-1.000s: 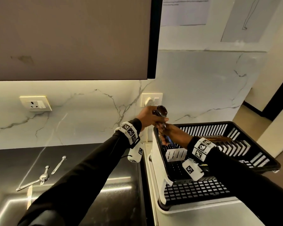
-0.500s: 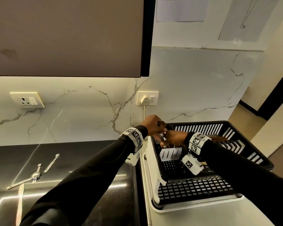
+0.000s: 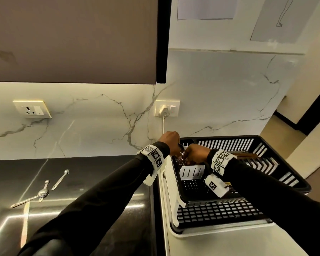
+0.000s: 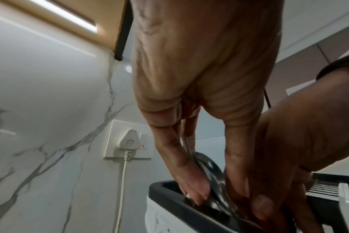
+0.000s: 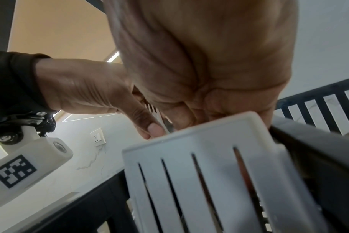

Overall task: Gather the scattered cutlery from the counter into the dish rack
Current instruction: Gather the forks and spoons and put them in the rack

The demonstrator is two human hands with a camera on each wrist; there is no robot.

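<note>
Head view: reaching with the left hand [image 3: 171,139] and the right hand [image 3: 196,153] into the back-left corner of the dish rack [image 3: 220,212], right above its white cutlery holder [image 3: 192,171]. Wrapping the left fingers round a bundle of cutlery [image 3: 181,151] at that corner, shiny ends pointing up. Keeping the right knuckles just beside the bundle, with the fingers hidden beneath them. Leaving a few loose spoons [image 3: 42,192] lying on the dark surface [image 3: 100,172], well to the left of the dish rack.

Left wrist view: pinching the bundle narrowly between the left thumb and fingers, with a spoon bowl showing in the gap. Dipping the fingertips and the lower ends of the cutlery just below the dark rim of the dish rack. Pressing in with the right hand from the right, touching the bundle. Passing in front of a plugged wall socket [image 4: 128,141], behind and left of the dish rack.

Right wrist view: showing fork tines [image 5: 154,110] between the left thumb and the right palm, directly above the top edge of the holder. Bending the right fingers down behind that edge; cannot tell whether gripping any cutlery or only guiding it.
</note>
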